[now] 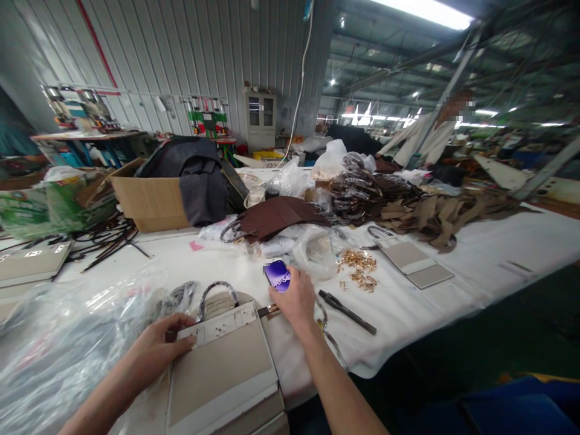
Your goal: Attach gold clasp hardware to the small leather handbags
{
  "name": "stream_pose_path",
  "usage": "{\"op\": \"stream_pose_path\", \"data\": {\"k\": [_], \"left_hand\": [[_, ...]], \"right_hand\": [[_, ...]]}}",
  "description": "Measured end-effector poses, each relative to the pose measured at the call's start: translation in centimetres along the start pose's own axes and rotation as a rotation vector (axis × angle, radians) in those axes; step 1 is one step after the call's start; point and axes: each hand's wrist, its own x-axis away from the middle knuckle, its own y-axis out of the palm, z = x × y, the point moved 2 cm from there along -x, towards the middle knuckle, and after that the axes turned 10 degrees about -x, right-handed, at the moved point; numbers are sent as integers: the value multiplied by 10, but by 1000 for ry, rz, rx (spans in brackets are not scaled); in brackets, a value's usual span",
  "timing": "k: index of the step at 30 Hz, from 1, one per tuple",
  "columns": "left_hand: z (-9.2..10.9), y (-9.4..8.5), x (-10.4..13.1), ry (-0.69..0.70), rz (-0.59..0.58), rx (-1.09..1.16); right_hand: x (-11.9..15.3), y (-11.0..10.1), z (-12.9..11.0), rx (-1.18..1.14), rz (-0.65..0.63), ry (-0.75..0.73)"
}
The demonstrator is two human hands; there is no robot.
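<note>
My left hand (170,341) grips the upper left corner of a beige bag panel (222,368), thumb on top and fingers over the edge. This panel has a white strip with small holes along its top, and a wrapped loop handle (220,286) stands behind it. In my right hand (296,299) is a smartphone (277,279), its purple screen lit and showing a clock. Below that hand lies a dark strap with a copper-coloured end (268,310), partly covered. Just right of it rests a black rod-shaped tool (348,312) on the white table.
Gold-coloured rivets (357,266) lie loose beyond the tool, near another beige panel (414,263). Brown leather pieces (283,216) and brown strips (448,217) are heaped behind. Clear plastic (81,350) covers the left side; a cardboard box (151,199) stands further back. One person stands far right.
</note>
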Motion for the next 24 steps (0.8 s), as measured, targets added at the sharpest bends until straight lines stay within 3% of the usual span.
{"op": "stream_pose_path", "data": {"k": [6,10,11,13,16,24], "left_hand": [[28,-4,11,17,7,-15],[35,-6,17,-13,21,-24],[34,-6,18,-17,22,-26],[33,-5,19,-21,22,-31],[32,-5,22,-14,32,-32],[26,-1,22,2,22,-8]], "right_hand": [[2,-7,4,-82,55,-54],[9,-26,-14,-336,200,-263],[12,-29,-21,-416,137,-316],[22,-32,-38,-541,-136,-396],[39,-30,-54,-543,-500,-417],[40,-20,-56,-369,-646,-382]]}}
